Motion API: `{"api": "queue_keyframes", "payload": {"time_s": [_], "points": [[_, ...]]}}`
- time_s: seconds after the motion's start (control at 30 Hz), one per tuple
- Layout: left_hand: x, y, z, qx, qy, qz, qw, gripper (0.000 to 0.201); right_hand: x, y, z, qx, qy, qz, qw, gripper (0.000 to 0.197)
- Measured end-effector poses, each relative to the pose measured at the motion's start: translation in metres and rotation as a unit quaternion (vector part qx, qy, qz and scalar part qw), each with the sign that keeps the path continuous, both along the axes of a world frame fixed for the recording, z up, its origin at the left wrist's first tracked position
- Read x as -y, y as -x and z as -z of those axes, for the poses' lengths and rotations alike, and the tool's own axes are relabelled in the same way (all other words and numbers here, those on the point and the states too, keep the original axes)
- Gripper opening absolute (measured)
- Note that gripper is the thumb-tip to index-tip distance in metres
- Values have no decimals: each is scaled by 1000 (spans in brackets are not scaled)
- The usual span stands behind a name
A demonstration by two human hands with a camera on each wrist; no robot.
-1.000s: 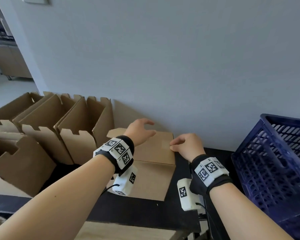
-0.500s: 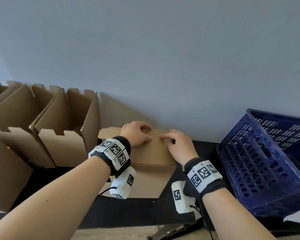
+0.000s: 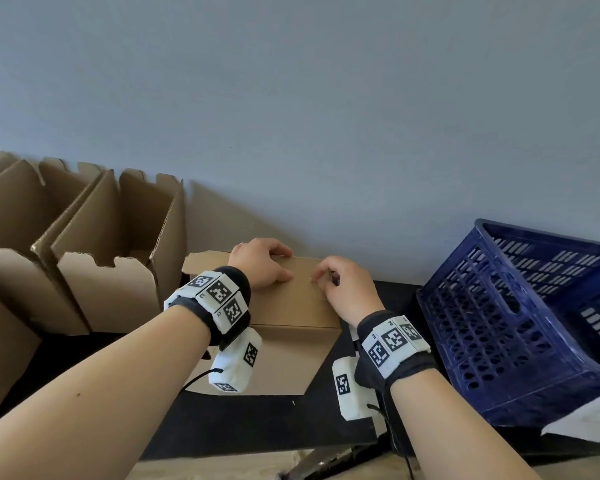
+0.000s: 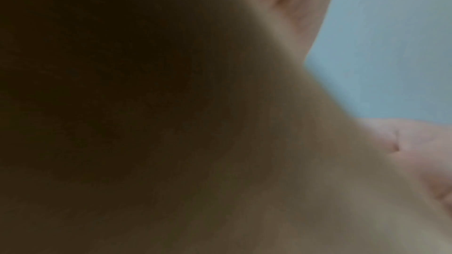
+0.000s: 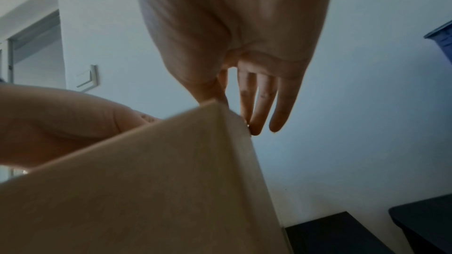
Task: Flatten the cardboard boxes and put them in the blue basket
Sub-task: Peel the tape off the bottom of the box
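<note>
The closed box (image 3: pixel 302 306) stands on the table (image 3: pixel 243 424) in the lower centre, with bare table before it and toward the basket (image 3: pixel 482 327) at right. The left hand (image 3: pixel 260 265) hooks its fingers over the far top edge, probably to steady it. The right hand (image 3: pixel 347 289) bends its fingers at the right top edge, whether gripping I cannot tell, and at left the open boxes (image 3: pixel 118 258) stand close.

cardboard box (image 3: pixel 291 303) plain tan; blue basket (image 3: pixel 492 327) dark navy, grid of slots and holes; wristbands (image 3: pixel 219 299) black, white blocks, black-white square codes; tabletop (image 3: pixel 257 427) black; wall (image 3: pixel 326 98) grey-blue.
</note>
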State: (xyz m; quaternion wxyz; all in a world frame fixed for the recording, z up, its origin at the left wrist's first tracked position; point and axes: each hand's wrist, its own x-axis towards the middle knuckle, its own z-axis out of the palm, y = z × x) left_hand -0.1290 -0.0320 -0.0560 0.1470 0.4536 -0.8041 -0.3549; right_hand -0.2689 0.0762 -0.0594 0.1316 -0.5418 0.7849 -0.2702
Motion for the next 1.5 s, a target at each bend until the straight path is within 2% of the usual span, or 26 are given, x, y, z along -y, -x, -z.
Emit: {"api": "queue_keyframes", "payload": {"time_s": [0.13,0.47,0.7,1.03,1.5], "points": [[1,3,0,-7,-20,-5,1000,41,-1,6,-6,-9,-29,-36,999,38],[-1,2,6,-13,-8,-16,1000,40,-3,13,-7,18,-16,-57,998,27],[0,0,13,-14,-10,-19,1000,40,-1,12,-16,-2,-5,-99,995,12],[2,-4,17,-25,-24,-23,999,36,5,12,-17,-7,6,-113,994,10],[3,2,17,-26,-15,-21,999,37,19,17,-9,-75,-34,-105,991,7]]}}
